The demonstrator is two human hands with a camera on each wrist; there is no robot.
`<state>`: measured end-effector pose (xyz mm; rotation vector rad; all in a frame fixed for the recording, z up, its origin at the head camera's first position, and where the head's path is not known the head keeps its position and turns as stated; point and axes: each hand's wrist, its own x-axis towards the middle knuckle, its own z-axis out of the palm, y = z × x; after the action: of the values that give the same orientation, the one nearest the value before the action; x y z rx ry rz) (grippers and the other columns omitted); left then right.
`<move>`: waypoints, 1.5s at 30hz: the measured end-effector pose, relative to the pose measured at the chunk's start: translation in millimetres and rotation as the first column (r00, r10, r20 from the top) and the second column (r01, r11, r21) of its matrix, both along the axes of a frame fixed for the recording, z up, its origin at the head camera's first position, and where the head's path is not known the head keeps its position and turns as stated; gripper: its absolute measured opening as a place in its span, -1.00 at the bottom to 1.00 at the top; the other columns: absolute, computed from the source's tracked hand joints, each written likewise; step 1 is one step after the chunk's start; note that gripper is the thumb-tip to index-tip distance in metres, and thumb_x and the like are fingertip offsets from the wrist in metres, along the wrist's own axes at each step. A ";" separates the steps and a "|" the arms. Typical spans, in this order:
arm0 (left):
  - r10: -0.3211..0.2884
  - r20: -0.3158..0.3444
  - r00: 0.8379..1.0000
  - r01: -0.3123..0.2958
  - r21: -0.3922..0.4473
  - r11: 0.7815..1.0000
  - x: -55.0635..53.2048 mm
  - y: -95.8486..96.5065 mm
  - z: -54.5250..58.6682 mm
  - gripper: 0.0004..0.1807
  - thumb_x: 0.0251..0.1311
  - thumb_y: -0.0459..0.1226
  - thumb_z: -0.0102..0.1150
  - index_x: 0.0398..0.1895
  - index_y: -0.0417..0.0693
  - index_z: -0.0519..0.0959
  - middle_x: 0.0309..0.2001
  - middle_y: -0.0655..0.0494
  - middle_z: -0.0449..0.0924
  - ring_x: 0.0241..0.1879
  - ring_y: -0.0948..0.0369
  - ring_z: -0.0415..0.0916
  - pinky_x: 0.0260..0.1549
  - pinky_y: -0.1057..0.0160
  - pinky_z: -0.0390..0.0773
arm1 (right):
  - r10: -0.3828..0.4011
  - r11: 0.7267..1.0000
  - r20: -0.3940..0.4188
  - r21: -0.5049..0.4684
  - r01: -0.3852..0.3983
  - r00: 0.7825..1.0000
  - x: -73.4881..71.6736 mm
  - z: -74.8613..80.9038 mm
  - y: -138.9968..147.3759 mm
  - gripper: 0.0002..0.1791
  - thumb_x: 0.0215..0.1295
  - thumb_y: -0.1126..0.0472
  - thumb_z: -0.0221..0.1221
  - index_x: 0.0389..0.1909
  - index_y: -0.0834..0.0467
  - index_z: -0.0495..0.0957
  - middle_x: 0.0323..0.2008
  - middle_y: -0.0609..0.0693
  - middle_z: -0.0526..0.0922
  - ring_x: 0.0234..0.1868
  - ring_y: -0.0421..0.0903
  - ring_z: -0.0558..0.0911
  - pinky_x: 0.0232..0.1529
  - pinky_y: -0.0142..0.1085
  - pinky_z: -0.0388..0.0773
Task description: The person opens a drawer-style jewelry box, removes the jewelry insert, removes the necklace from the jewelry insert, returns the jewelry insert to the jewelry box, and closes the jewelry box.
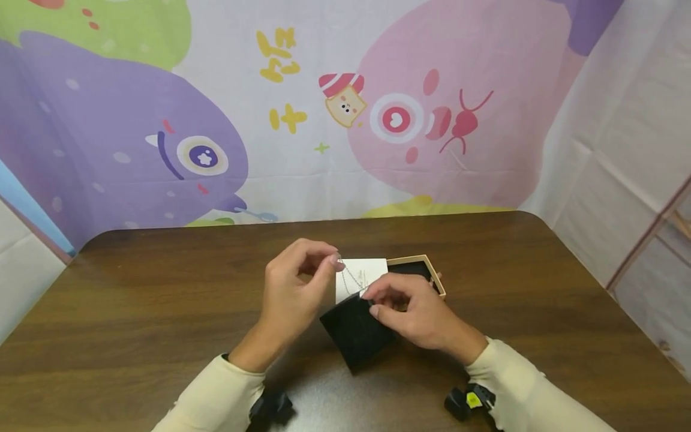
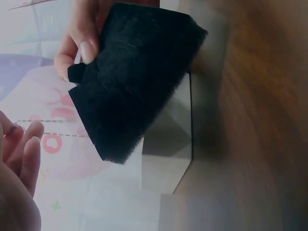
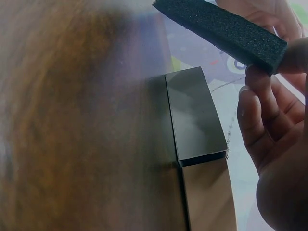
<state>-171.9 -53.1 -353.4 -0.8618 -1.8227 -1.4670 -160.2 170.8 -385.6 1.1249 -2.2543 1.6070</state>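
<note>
Fingertips of my left hand (image 1: 296,289) pinch a thin silver chain (image 2: 65,135), raised above the table. From there two strands slope down to a black foam pad (image 1: 356,336). My right hand (image 1: 417,311) grips that pad near its upper right corner, thumb and fingers on a small flap in the left wrist view. The pad hangs tilted, its velvety face toward the head camera; the right wrist view shows its thick, grainy edge. Just behind the pad are a white box lid (image 1: 372,267) with faint print and an open box (image 1: 436,281) with a tan rim and dark inside.
The brown wooden table (image 1: 162,312) extends to both sides of the hands. A printed cloth (image 1: 302,180) with cartoon figures hangs behind its far edge. Black wrist devices (image 1: 459,403) sit under the cream sleeves (image 1: 518,372).
</note>
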 end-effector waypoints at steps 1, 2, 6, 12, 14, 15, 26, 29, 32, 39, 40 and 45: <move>-0.011 0.024 1.000 0.010 0.015 1.000 0.9 0.4 0.6 -0.90 0.25 -0.51 0.24 -0.24 -0.20 0.65 -0.35 0.07 0.68 -0.44 0.18 0.65 -0.43 0.34 0.61 | 0.000 1.000 -0.001 0.001 0.000 1.000 0.2 0.2 -0.1 -0.75 0.15 0.50 0.29 -0.21 0.14 0.66 -0.44 -0.07 0.63 -0.48 -0.18 0.56 -0.49 -0.31 0.53; -0.020 0.047 0.999 0.018 0.030 0.999 1.8 0.8 1.2 -0.90 0.26 -0.51 0.25 -0.23 -0.20 0.65 -0.35 0.08 0.69 -0.44 0.16 0.66 -0.44 0.33 0.61 | -0.001 1.000 -0.001 0.001 0.001 1.000 0.3 0.3 -0.2 -0.75 0.15 0.50 0.29 -0.21 0.15 0.66 -0.44 -0.07 0.63 -0.48 -0.18 0.56 -0.49 -0.31 0.53; -0.063 0.138 0.989 0.049 0.099 0.994 5.1 2.0 4.2 -0.92 0.28 -0.49 0.24 -0.21 -0.21 0.64 -0.37 0.05 0.70 -0.40 0.09 0.67 -0.43 0.32 0.59 | -0.005 1.000 0.004 0.007 0.005 1.000 0.3 0.1 -0.7 -0.75 0.15 0.50 0.29 -0.21 0.15 0.66 -0.46 -0.09 0.62 -0.49 -0.19 0.55 -0.51 -0.32 0.50; -0.102 0.205 0.973 0.068 0.163 0.984 6.4 1.3 8.5 -0.93 0.30 -0.49 0.23 -0.20 -0.24 0.62 -0.37 -0.01 0.68 -0.38 0.07 0.66 -0.37 0.27 0.63 | 0.004 1.000 0.008 0.006 -0.004 1.000 0.5 -0.3 -1.9 -0.75 0.15 0.50 0.29 -0.21 0.14 0.66 -0.48 -0.08 0.60 -0.51 -0.19 0.53 -0.52 -0.32 0.50; -0.108 0.218 0.970 0.069 0.179 0.981 6.9 0.7 10.5 -0.94 0.30 -0.49 0.23 -0.20 -0.25 0.61 -0.38 -0.05 0.68 -0.39 0.07 0.66 -0.37 0.25 0.63 | 0.004 1.000 0.003 0.007 -0.004 1.000 0.5 -0.1 -2.1 -0.75 0.16 0.50 0.29 -0.20 0.14 0.66 -0.48 -0.08 0.59 -0.51 -0.19 0.53 -0.53 -0.32 0.50; -0.113 0.223 0.968 0.071 0.190 0.979 7.1 0.2 11.5 -0.94 0.30 -0.49 0.22 -0.20 -0.26 0.61 -0.38 -0.07 0.68 -0.39 0.07 0.66 -0.36 0.25 0.64 | 0.004 1.000 -0.001 0.009 -0.004 1.000 0.4 0.0 -2.1 -0.75 0.16 0.50 0.29 -0.19 0.15 0.65 -0.48 -0.08 0.59 -0.52 -0.20 0.53 -0.54 -0.32 0.49; -0.124 0.232 0.965 0.067 0.242 0.968 9.1 -10.4 28.0 -0.92 0.32 -0.44 0.23 -0.18 -0.32 0.60 -0.36 -0.15 0.67 -0.41 0.06 0.68 -0.40 0.19 0.65 | -0.004 1.000 -0.010 0.017 0.004 1.000 0.0 -1.1 -1.4 -0.75 0.15 0.49 0.29 -0.20 0.14 0.65 -0.48 -0.10 0.59 -0.52 -0.19 0.53 -0.54 -0.32 0.50; -0.124 0.224 0.967 0.064 0.257 0.964 8.6 -13.6 32.3 -0.91 0.32 -0.44 0.23 -0.18 -0.35 0.59 -0.36 -0.17 0.67 -0.40 0.04 0.69 -0.40 0.19 0.65 | -0.005 1.000 -0.009 0.015 0.005 1.000 -0.1 -0.9 -0.8 -0.75 0.15 0.50 0.30 -0.20 0.14 0.65 -0.48 -0.09 0.60 -0.52 -0.19 0.53 -0.54 -0.32 0.50; -0.124 0.212 0.969 0.065 0.267 0.962 8.4 -15.8 36.2 -0.91 0.32 -0.46 0.22 -0.18 -0.37 0.59 -0.36 -0.17 0.68 -0.40 0.04 0.70 -0.40 0.19 0.65 | -0.006 1.000 -0.002 0.013 0.006 1.000 0.2 -0.9 -0.4 -0.76 0.16 0.49 0.29 -0.20 0.16 0.65 -0.47 -0.08 0.60 -0.53 -0.19 0.53 -0.53 -0.32 0.50; -0.129 0.184 0.974 0.071 0.292 0.954 9.5 -20.6 44.8 -0.90 0.29 -0.50 0.22 -0.19 -0.43 0.57 -0.34 -0.18 0.68 -0.39 0.06 0.71 -0.40 0.21 0.65 | -0.008 1.000 -0.002 0.015 0.008 1.000 -0.7 -0.6 -0.5 -0.76 0.17 0.49 0.29 -0.20 0.15 0.65 -0.47 -0.10 0.60 -0.53 -0.19 0.53 -0.54 -0.33 0.49; -0.126 0.182 0.975 0.068 0.294 0.953 9.8 -21.3 45.9 -0.90 0.29 -0.51 0.22 -0.19 -0.44 0.57 -0.34 -0.18 0.68 -0.39 0.07 0.71 -0.40 0.22 0.65 | -0.009 1.000 -0.005 0.016 0.009 1.000 -0.9 -0.5 -0.5 -0.76 0.17 0.49 0.29 -0.20 0.15 0.65 -0.47 -0.10 0.60 -0.53 -0.19 0.52 -0.53 -0.33 0.49; -0.095 0.182 0.979 0.039 0.289 0.957 9.2 -26.8 49.9 -0.90 0.30 -0.47 0.23 -0.20 -0.41 0.58 -0.36 -0.16 0.69 -0.39 0.08 0.70 -0.39 0.19 0.66 | -0.014 1.000 -0.009 0.022 0.014 1.000 -0.8 0.1 0.7 -0.78 0.17 0.48 0.29 -0.20 0.17 0.64 -0.47 -0.08 0.60 -0.52 -0.19 0.53 -0.53 -0.33 0.49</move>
<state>-162.7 -79.8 -303.5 -0.6621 -1.6730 -1.8582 -161.1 171.5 -385.5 1.1165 -2.2749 1.5723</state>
